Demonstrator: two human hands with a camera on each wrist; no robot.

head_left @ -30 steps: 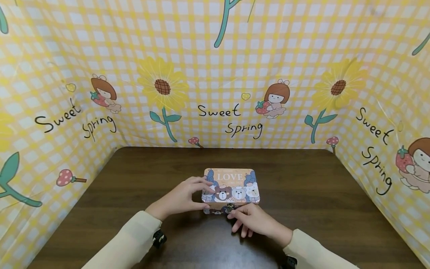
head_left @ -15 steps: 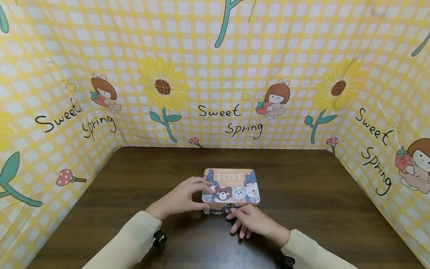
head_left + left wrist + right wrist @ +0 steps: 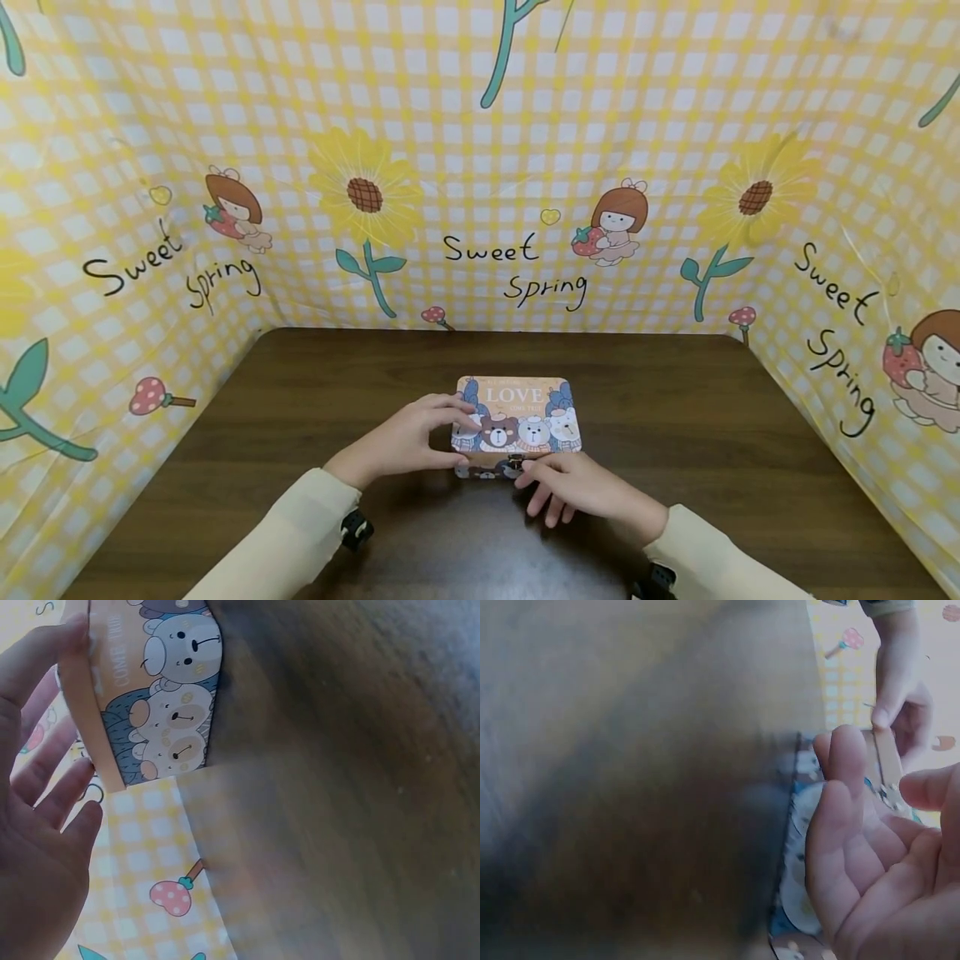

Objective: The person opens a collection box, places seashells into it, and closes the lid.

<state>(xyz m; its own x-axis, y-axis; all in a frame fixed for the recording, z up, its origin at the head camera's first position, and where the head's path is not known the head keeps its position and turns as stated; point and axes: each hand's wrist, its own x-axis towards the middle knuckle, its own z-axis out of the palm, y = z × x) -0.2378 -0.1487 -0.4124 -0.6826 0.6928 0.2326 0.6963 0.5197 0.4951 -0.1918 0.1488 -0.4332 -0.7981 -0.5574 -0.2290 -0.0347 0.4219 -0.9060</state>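
Note:
A small hinged tin box (image 3: pixel 517 417), printed with bears and the word LOVE, stands with its lid down on the table. My left hand (image 3: pixel 405 437) holds its left end, thumb at the front and fingers over the lid and side. In the left wrist view the thumb (image 3: pixel 45 652) touches the box's edge. My right hand (image 3: pixel 588 492) is at the front, beside the metal clasp (image 3: pixel 516 461). In the right wrist view its loosely bent fingers (image 3: pixel 847 757) and thumb stand apart, with the clasp seen between them; whether they touch it, I cannot tell.
The dark wooden table (image 3: pixel 337 367) carries the box near its middle. A yellow checked cloth (image 3: pixel 480 167) with sunflowers and printed girls rises along the back and both sides. Black straps (image 3: pixel 356 530) sit at the cuffs.
My right hand has shifted slightly to the right at the clasp, and its thumb and fingers have loosened. The left hand and the box have stayed in place.

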